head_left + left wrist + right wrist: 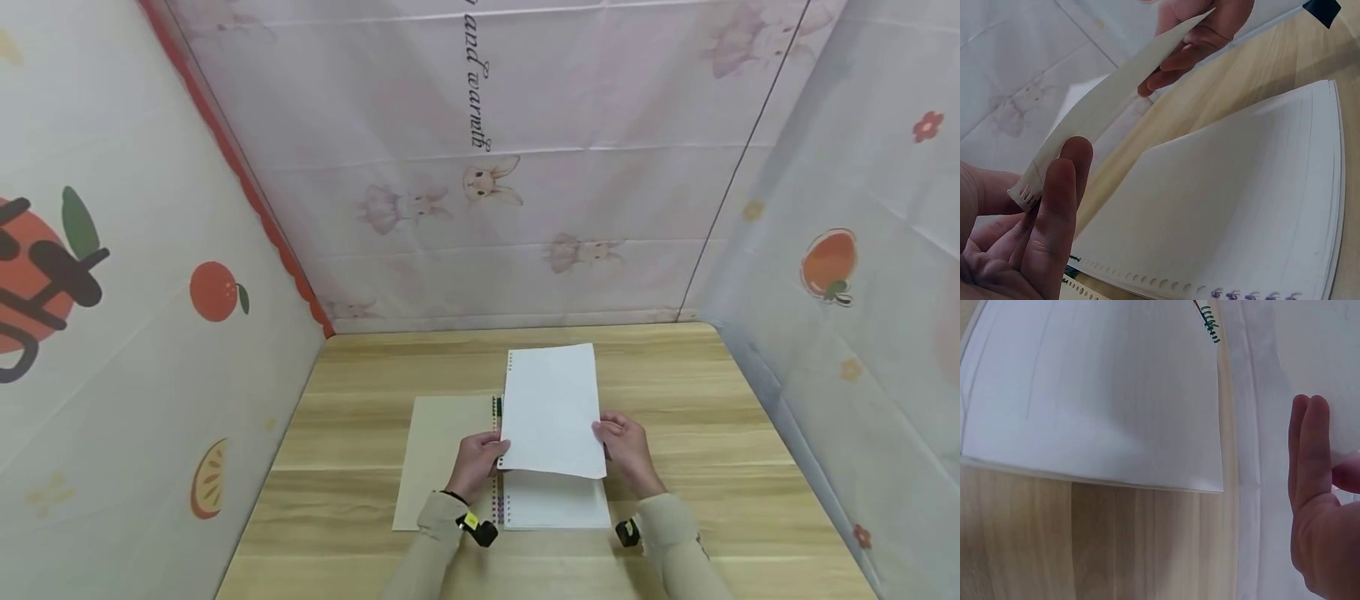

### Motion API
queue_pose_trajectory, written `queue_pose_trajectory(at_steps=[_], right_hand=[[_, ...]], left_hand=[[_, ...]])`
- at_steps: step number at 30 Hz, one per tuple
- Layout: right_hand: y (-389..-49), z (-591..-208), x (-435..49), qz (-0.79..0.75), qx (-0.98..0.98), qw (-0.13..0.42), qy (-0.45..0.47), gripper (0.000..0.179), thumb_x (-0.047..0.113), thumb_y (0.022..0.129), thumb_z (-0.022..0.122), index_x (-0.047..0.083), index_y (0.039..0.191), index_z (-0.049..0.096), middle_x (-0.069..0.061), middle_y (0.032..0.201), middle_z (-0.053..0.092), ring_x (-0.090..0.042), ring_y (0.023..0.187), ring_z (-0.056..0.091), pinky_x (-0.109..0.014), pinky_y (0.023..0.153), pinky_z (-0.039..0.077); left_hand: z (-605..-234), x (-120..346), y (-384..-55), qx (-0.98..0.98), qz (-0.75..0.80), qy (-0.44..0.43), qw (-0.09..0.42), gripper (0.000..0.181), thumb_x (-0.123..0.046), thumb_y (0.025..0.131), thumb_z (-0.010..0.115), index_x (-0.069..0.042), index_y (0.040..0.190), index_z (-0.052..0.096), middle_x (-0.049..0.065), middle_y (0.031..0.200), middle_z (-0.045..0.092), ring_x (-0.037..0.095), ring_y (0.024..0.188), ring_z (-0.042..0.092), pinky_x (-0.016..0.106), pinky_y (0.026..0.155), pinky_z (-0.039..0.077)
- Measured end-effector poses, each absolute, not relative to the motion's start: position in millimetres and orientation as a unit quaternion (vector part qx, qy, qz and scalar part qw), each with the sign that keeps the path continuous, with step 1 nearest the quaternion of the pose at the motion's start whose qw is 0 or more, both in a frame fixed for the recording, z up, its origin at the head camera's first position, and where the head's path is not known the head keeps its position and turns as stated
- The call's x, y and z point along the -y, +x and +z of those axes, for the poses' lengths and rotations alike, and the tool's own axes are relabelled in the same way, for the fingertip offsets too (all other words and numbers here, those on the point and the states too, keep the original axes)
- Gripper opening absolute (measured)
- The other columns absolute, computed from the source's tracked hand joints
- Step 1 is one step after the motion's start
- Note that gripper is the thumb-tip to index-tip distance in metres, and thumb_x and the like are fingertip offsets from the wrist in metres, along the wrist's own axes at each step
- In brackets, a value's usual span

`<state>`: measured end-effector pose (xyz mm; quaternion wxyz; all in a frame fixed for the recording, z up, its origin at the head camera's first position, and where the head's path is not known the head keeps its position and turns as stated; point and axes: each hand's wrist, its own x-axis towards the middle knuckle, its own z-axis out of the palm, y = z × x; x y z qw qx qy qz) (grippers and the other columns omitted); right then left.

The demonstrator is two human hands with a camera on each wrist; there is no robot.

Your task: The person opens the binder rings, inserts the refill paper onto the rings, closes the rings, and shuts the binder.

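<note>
Between both hands hangs a loose white sheet of paper (551, 408) with punched holes along its left edge. My left hand (476, 462) pinches its lower left corner, thumb on top and fingers beneath, as the left wrist view shows. On the opposite edge, my right hand (624, 446) holds the sheet between thumb and fingers. Below the sheet lies an open notebook (1210, 200) with a stack of white pages on the right. Its beige cover (442, 450) is spread flat to the left, and a coil binding (1210, 325) runs between, partly hidden by the sheet.
The notebook rests on a wood-grain table (337, 483). Printed cloth walls (480, 283) enclose the table at the back and on both sides. Each wrist carries a small black camera (486, 533).
</note>
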<state>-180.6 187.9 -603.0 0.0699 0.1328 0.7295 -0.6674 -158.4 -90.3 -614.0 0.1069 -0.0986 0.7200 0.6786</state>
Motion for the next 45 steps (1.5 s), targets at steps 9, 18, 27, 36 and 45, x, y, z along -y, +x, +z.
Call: queue_pose_trajectory(at_steps=[9, 18, 27, 36, 45], right_hand=[[-181, -608, -183, -0.674, -0.719, 0.087, 0.144, 0.044, 0.016, 0.101, 0.065, -0.007, 0.138, 0.057, -0.026, 0.136, 0.066, -0.005, 0.088, 0.070, -0.022, 0.074, 0.059], [-177, -613, -184, -0.680, -0.710, 0.114, 0.144, 0.051, 0.021, 0.102, 0.065, -0.007, 0.143, 0.054, -0.015, 0.117, 0.076, -0.007, 0.083, 0.067, -0.023, 0.071, 0.057], [-172, -615, -183, -0.689, -0.702, 0.131, 0.127, 0.047, 0.017, 0.103, 0.063, -0.012, 0.139, 0.055, -0.004, 0.100, 0.077, -0.010, 0.080, 0.069, -0.025, 0.068, 0.058], [-169, -616, -185, -0.689, -0.704, 0.120, 0.125, 0.045, 0.014, 0.103, 0.062, -0.013, 0.138, 0.056, -0.014, 0.111, 0.077, -0.008, 0.083, 0.068, -0.024, 0.070, 0.059], [-165, -614, -190, -0.674, -0.715, 0.119, 0.143, 0.043, 0.015, 0.102, 0.064, -0.010, 0.136, 0.059, -0.015, 0.114, 0.076, -0.009, 0.084, 0.069, -0.024, 0.072, 0.059]], left_hand=[[-619, 95, -152, -0.713, 0.688, -0.103, 0.087, 0.041, -0.019, 0.100, 0.068, 0.006, 0.131, 0.064, 0.021, 0.116, 0.077, 0.011, 0.083, 0.074, 0.026, 0.070, 0.061], [-617, 99, -139, -0.694, 0.707, -0.101, 0.093, 0.040, -0.017, 0.101, 0.065, 0.007, 0.133, 0.061, 0.021, 0.117, 0.076, 0.011, 0.087, 0.075, 0.024, 0.073, 0.061], [-619, 99, -132, -0.683, 0.718, -0.086, 0.102, 0.038, -0.016, 0.101, 0.066, 0.007, 0.131, 0.061, 0.019, 0.112, 0.078, 0.009, 0.082, 0.075, 0.023, 0.070, 0.061], [-621, 111, -137, -0.739, 0.663, -0.045, 0.115, 0.045, -0.029, 0.100, 0.068, 0.002, 0.133, 0.063, 0.017, 0.114, 0.077, 0.012, 0.088, 0.074, 0.028, 0.075, 0.062], [-622, 146, -140, -0.878, 0.478, 0.010, 0.014, 0.040, -0.032, 0.102, 0.065, -0.004, 0.130, 0.068, 0.018, 0.135, 0.065, 0.036, 0.125, 0.062, 0.054, 0.104, 0.052]])
